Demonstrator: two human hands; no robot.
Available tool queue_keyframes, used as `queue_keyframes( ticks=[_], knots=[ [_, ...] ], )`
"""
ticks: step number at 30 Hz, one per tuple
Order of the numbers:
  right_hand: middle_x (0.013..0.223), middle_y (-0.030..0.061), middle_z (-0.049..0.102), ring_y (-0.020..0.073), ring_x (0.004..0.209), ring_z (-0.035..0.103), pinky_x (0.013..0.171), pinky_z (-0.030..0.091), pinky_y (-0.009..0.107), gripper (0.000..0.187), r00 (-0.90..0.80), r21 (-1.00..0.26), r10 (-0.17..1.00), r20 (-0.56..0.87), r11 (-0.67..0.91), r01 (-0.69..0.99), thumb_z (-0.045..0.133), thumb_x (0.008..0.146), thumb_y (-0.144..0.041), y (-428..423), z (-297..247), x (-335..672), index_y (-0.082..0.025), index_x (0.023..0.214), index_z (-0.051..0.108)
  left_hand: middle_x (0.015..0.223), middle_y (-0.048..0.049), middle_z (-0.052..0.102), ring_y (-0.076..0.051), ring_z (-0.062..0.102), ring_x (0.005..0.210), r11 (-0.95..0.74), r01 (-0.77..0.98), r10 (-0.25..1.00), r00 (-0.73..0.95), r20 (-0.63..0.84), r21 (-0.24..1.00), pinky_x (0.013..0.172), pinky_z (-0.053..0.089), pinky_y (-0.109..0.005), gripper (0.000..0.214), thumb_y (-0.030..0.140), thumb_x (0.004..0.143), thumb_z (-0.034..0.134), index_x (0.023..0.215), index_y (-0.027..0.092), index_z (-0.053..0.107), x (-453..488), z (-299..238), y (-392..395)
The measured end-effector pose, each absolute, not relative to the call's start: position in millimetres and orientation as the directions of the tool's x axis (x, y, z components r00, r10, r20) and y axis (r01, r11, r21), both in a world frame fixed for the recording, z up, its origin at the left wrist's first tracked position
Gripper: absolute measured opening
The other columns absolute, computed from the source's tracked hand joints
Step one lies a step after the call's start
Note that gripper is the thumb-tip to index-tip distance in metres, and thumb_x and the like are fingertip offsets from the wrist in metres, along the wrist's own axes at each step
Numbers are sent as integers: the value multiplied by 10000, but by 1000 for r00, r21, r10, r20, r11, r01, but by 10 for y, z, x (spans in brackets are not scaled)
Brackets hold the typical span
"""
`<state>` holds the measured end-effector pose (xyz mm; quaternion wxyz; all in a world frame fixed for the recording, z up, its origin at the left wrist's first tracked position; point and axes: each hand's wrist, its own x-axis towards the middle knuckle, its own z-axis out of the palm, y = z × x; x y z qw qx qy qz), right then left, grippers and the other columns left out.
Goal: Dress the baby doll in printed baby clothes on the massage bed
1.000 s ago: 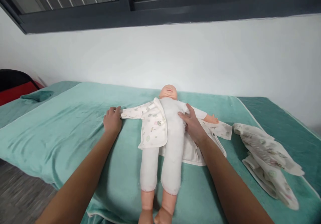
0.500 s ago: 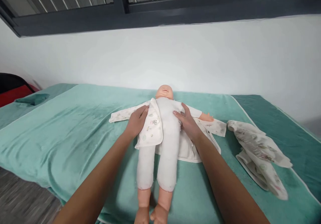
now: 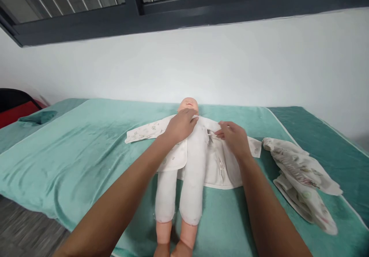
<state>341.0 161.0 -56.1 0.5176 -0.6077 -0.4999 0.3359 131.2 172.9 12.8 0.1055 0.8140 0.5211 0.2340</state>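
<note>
A baby doll [image 3: 192, 164] with a white cloth body lies on its back, its head toward the wall. Beneath it is spread a white printed baby jacket [image 3: 220, 172]; one sleeve is on the arm at the left and one front panel lies over that side of the belly. My left hand [image 3: 182, 126] rests on the doll's upper chest just below the chin, fingers stretched out. My right hand [image 3: 235, 138] has its fingers closed around the doll's other arm, above the jacket's open side. That doll hand is hidden behind mine.
A crumpled printed baby garment [image 3: 302, 176] lies to the right on the green bed cover [image 3: 86, 145]. A white wall [image 3: 184, 65] and a dark window frame [image 3: 230, 11] stand behind. A red and black item [image 3: 17, 109] is at the far left.
My left hand has moved from the jacket's front panel up and right onto the doll's chest. My right hand has shifted from the doll's side outward to its arm.
</note>
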Motion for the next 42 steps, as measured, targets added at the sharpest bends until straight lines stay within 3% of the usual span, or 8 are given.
queue_keyframes(
  ticks=[7,12,19,24,30,32,35,42],
  knots=[
    [1255,137,679,281,1178,618,1035,456,455,403,507,-912,827,243,17,410,594,801,-403,1768,-675,3735,-186,1137,641,1524,-82,495,-233,451,1394,-647,728,761,635,133,225,1025,456,-353,452,278,996,419,1440,201,454,1881,184,1903],
    [1199,117,688,269,1118,632,977,489,441,407,539,-941,817,206,14,338,594,796,-450,1823,-717,3733,-196,1112,635,1277,-134,622,-273,604,1163,-721,692,687,720,-102,33,910,487,-391,348,204,932,488,1270,167,565,2299,38,2002],
    [1148,183,689,293,1049,651,948,465,456,323,635,-772,672,381,-146,618,466,875,-344,1602,-498,4117,-188,1115,615,1287,-163,565,-276,578,1135,-665,737,739,673,34,-117,884,469,-404,410,98,886,519,1294,134,504,2273,-37,2174],
    [824,122,714,300,834,663,774,460,416,188,496,-666,857,137,-291,687,488,853,-343,1584,-504,4049,-227,849,636,1257,-155,577,-274,578,1102,-603,795,787,607,111,-71,831,464,-385,379,81,875,498,1249,139,499,2014,131,2251],
    [589,24,564,214,642,540,654,359,341,410,189,-480,981,-41,-186,857,628,774,-548,1592,-549,3706,-236,546,490,1128,-125,654,-276,624,1021,-621,782,778,624,73,-56,806,446,-384,383,52,853,472,1218,159,510,1954,144,2193],
    [551,-1,512,182,619,502,627,342,316,337,212,-621,977,4,-164,767,631,764,-410,1592,-529,3755,-230,532,468,1117,-119,662,-278,631,998,-636,768,764,641,74,-78,784,438,-382,372,42,840,471,1186,166,528,1934,147,2175],
    [530,-45,462,136,543,427,533,317,276,228,396,-953,918,-18,-135,271,664,705,-314,1591,-477,3901,-227,594,485,1066,-101,681,-263,640,953,-676,726,727,685,47,-124,767,422,-371,324,37,837,475,1111,185,561,1878,164,2141],
    [535,-84,393,87,463,386,442,354,225,376,423,-918,905,-41,133,-373,748,689,-305,1530,-329,3957,-231,629,384,1116,-113,707,-272,616,1044,-624,737,769,638,-37,-258,876,383,-411,296,82,871,545,1130,198,626,1870,160,2052]
  ],
)
